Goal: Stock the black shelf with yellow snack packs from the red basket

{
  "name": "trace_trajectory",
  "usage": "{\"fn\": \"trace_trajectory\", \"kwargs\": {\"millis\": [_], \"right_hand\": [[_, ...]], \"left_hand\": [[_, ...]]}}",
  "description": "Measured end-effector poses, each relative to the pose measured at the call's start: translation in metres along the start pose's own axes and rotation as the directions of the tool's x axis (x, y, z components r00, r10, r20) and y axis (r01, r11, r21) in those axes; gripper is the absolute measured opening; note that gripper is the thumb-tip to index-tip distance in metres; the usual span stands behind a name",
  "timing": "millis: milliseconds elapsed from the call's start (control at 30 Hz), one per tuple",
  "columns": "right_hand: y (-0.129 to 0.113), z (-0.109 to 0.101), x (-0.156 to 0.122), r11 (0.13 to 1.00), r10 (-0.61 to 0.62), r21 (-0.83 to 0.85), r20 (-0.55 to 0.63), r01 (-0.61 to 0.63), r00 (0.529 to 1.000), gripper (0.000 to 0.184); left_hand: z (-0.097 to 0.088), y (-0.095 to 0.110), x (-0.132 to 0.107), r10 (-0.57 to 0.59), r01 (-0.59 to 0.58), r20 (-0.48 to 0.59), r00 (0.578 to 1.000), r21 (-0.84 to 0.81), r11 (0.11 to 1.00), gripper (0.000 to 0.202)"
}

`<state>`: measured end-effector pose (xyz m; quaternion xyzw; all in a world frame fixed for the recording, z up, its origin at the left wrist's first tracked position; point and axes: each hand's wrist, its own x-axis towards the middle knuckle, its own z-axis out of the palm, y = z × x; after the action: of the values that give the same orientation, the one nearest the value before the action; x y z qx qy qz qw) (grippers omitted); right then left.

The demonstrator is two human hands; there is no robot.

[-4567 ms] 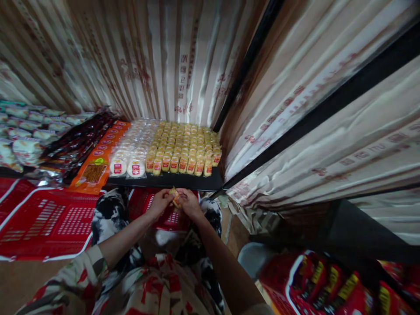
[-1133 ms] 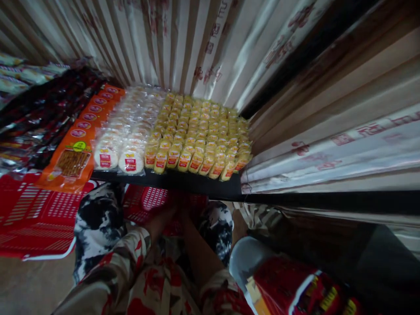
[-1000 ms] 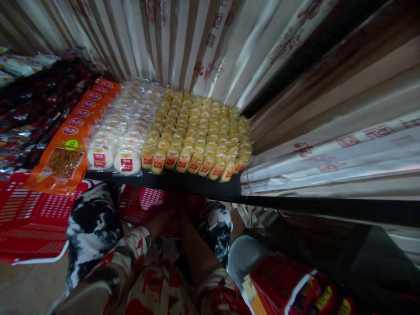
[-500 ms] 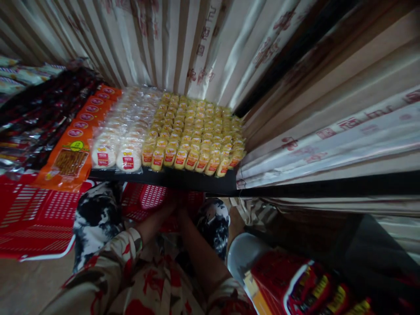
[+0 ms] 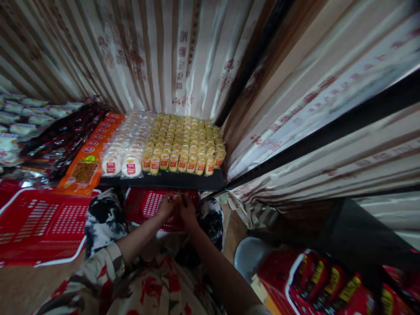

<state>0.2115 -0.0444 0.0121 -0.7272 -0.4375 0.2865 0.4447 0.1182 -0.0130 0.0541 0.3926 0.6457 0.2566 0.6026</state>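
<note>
My left hand (image 5: pixel 167 205) and my right hand (image 5: pixel 188 211) meet between my knees, over a red plastic basket (image 5: pixel 151 203). Both have their fingers closed, the fingertips close together. A small pale spot shows between them, too dim and small to name. Just beyond, on a black shelf (image 5: pixel 170 180), stand rows of small yellow wrapped snack cakes (image 5: pixel 183 151). To their left lie round white wrapped crackers (image 5: pixel 132 164), then long orange snack packets (image 5: pixel 84 173).
Dark shiny packets (image 5: pixel 65 131) and pale packets (image 5: pixel 36 118) fill the shelf's left part. A larger red basket (image 5: pixel 62 218) sits at left. Striped curtains (image 5: pixel 157 57) hang behind and right. A red basket of packets (image 5: pixel 315 280) and a grey rounded object (image 5: pixel 247 251) are at lower right.
The camera view has shifted, so the shelf goods appear lower and the cakes further left. My hands have come up from the dark under the shelf edge and now show together above the basket.
</note>
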Motion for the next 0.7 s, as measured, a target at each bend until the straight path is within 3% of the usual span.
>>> {"fn": "trace_trajectory", "kwargs": {"millis": [67, 200, 333, 467, 567, 700], "right_hand": [[-0.004, -0.012, 0.003, 0.996, 0.056, 0.062, 0.052, -0.059, 0.997, 0.027], [-0.013, -0.035, 0.002, 0.981, 0.093, 0.161, 0.086, -0.105, 0.992, 0.028], [-0.023, -0.054, -0.005, 0.978, 0.039, 0.202, 0.079, -0.055, 0.996, 0.030], [-0.035, -0.071, -0.006, 0.981, -0.064, 0.183, -0.007, 0.064, 0.998, 0.033], [-0.044, -0.080, 0.000, 0.989, -0.102, 0.098, -0.086, 0.110, 0.991, 0.038], [-0.058, -0.085, 0.013, 0.983, -0.183, -0.071, -0.225, 0.172, 0.957, 0.047]], "left_hand": [[0.005, 0.010, -0.009, 0.014, -0.010, 0.032, 0.999, -0.119, 0.993, 0.021], [0.013, 0.025, -0.024, 0.087, -0.081, 0.031, 0.996, -0.164, 0.983, 0.022], [0.019, 0.036, -0.036, 0.202, -0.193, 0.064, 0.977, -0.126, 0.973, 0.020], [0.023, 0.051, -0.040, 0.306, -0.306, 0.110, 0.946, -0.021, 0.952, 0.014], [0.028, 0.068, -0.038, 0.430, -0.445, 0.129, 0.893, 0.126, 0.886, 0.013], [0.042, 0.097, -0.030, 0.575, -0.605, 0.187, 0.796, 0.247, 0.757, 0.033]]}}
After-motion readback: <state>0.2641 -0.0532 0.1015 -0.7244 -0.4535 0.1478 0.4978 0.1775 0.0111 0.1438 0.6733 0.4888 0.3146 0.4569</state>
